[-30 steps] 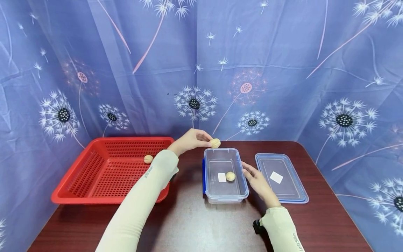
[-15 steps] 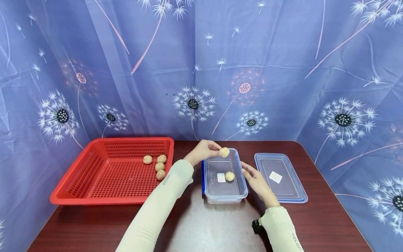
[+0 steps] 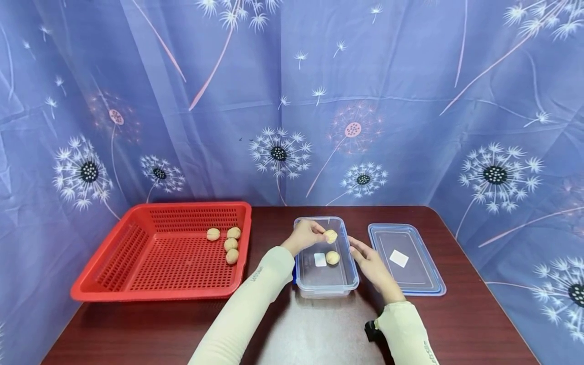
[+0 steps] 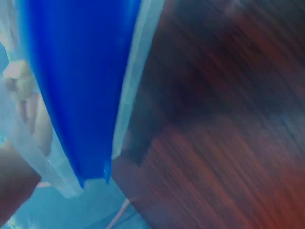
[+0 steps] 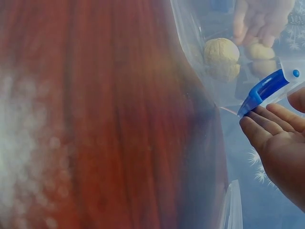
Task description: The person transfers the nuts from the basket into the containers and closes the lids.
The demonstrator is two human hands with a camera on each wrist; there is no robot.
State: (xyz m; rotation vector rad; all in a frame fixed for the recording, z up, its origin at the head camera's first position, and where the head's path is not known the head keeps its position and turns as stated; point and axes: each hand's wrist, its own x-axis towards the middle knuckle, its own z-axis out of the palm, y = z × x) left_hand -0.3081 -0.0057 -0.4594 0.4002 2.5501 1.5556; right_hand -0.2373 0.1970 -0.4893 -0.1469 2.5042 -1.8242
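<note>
In the head view my left hand point(image 3: 304, 236) reaches into a clear plastic food box point(image 3: 326, 291) and pinches a walnut point(image 3: 331, 236) between thumb and fingers, low inside it. Just in front of it, another walnut point(image 3: 332, 258) lies on the box floor, beside a white label. My right hand point(image 3: 373, 267) rests along the box's right side; in the right wrist view its extended fingers touch a blue latch point(image 5: 263, 91). Seen through the wall there, the pinched walnut point(image 5: 259, 51) is close to the floor. A blue latch point(image 4: 81, 86) fills much of the left wrist view.
A red perforated basket point(image 3: 157, 293) stands on the left with several walnuts point(image 3: 231, 245) toward its right side. The box's blue-edged lid point(image 3: 406, 276) lies on the dark wooden table point(image 3: 474, 314) at right. A blue dandelion-print curtain point(image 3: 319, 111) hangs behind.
My left hand has carried the walnut from behind the box's far rim forward and down into it. The walnuts in the basket have come into sight. My right hand has stayed put.
</note>
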